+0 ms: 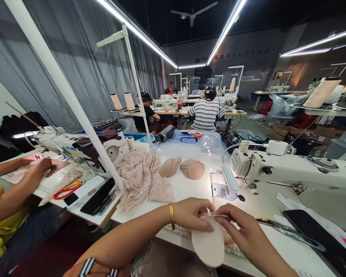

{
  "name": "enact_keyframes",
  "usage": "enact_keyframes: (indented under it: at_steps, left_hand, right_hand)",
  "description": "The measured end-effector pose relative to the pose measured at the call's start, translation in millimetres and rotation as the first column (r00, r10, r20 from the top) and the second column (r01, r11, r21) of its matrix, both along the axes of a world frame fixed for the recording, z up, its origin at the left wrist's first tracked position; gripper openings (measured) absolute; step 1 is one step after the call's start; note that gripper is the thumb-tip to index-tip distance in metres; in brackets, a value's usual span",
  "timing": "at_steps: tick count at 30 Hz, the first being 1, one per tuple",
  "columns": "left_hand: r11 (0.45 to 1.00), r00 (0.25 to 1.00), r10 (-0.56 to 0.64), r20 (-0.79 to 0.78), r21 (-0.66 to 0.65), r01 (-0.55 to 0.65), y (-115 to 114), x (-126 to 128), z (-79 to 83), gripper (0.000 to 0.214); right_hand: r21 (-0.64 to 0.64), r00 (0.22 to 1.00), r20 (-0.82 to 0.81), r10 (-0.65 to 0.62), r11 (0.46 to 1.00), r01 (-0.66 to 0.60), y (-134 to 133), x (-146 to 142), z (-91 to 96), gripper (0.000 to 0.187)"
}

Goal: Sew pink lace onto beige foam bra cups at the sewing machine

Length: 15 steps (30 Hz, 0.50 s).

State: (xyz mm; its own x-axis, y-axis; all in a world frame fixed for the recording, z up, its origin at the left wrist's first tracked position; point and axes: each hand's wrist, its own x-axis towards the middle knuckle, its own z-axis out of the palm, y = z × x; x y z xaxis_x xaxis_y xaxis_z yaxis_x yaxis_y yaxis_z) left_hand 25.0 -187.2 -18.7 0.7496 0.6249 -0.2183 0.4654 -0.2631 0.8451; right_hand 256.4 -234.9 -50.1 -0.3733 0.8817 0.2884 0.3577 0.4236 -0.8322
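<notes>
My left hand (192, 213), with a gold bangle at the wrist, and my right hand (242, 229) both pinch the top edge of a beige foam bra pad (208, 243). The pad hangs over the front edge of the white sewing table (190, 188). A thin strip of pale fabric sticks up between my fingers. Two more beige pads (187, 168) lie further back on the table. The sewing machine (282, 165) stands to the right, its needle plate (220, 188) just beyond my hands.
A heap of pink lace fabric (141, 177) lies left of the pads. A black phone (323, 238) and metal scissors (288, 231) rest at the right. A co-worker's arms (14, 184) work at the left table beside red scissors (66, 190). Other people sit at machines further back.
</notes>
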Motion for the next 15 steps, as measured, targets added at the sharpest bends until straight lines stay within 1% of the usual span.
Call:
enact_keyframes:
  at_steps: [1,2,3,4,5,6,7,8,9,11,12,13,14,15]
  left_hand:
    - [0.998,0.997,-0.040,-0.069,-0.053,0.036,2,-3,-1.8,0.032]
    - [0.997,0.988,-0.066,-0.140,-0.046,0.060,4,-7,-2.7,0.023]
    - [0.997,0.974,-0.054,-0.219,0.045,0.065,6,-11,-2.3,0.018]
    - [0.979,0.955,0.011,-0.295,0.199,0.050,7,-14,-0.5,0.014]
    - [0.926,0.931,0.113,-0.346,0.377,0.028,9,-18,2.7,0.010]
    - [0.843,0.904,0.226,-0.363,0.538,0.005,11,-22,6.9,0.008]
    - [0.746,0.878,0.329,-0.347,0.666,-0.017,14,-25,11.8,0.012]
    - [0.658,0.857,0.402,-0.322,0.752,-0.026,17,-29,16.6,0.018]
    - [0.583,0.844,0.449,-0.294,0.812,-0.027,20,-33,20.9,0.023]
    - [0.440,0.840,0.485,-0.245,0.898,0.007,25,-40,26.7,0.027]
    - [0.380,0.852,0.475,-0.222,0.925,0.030,27,-42,27.8,0.031]
    - [0.353,0.875,0.438,-0.208,0.934,0.045,28,-41,27.7,0.042]
    - [0.363,0.902,0.382,-0.200,0.930,0.052,30,-39,26.4,0.054]
    - [0.387,0.927,0.319,-0.197,0.920,0.062,31,-33,24.1,0.059]
  right_hand:
    - [0.062,0.998,0.007,-0.067,0.996,0.066,-2,3,0.6,0.021]
    - [0.119,0.990,0.006,-0.138,0.983,0.137,-4,5,0.5,0.020]
    - [0.167,0.979,0.000,-0.202,0.966,0.199,-5,5,-0.1,0.018]
    - [0.204,0.967,-0.010,-0.256,0.946,0.253,-6,4,-1.1,0.017]
    - [0.241,0.954,-0.021,-0.298,0.925,0.294,-5,1,-2.4,0.015]
    - [0.284,0.947,-0.032,-0.321,0.905,0.316,-4,-3,-4.0,0.013]
    - [0.339,0.943,-0.043,-0.329,0.884,0.324,-1,-7,-6.1,0.011]
    - [0.398,0.946,-0.039,-0.322,0.863,0.310,4,-11,-8.7,0.011]
    - [0.460,0.951,-0.006,-0.310,0.843,0.278,10,-14,-12.0,0.012]
    - [0.554,0.948,0.127,-0.290,0.814,0.175,24,-14,-20.2,0.019]
    - [0.576,0.936,0.212,-0.280,0.810,0.111,31,-12,-24.8,0.022]
    - [0.580,0.921,0.287,-0.263,0.813,0.052,38,-7,-29.2,0.025]
    - [0.572,0.907,0.346,-0.240,0.821,-0.001,44,-2,-33.3,0.028]
    - [0.558,0.899,0.382,-0.212,0.829,-0.042,49,5,-36.7,0.030]
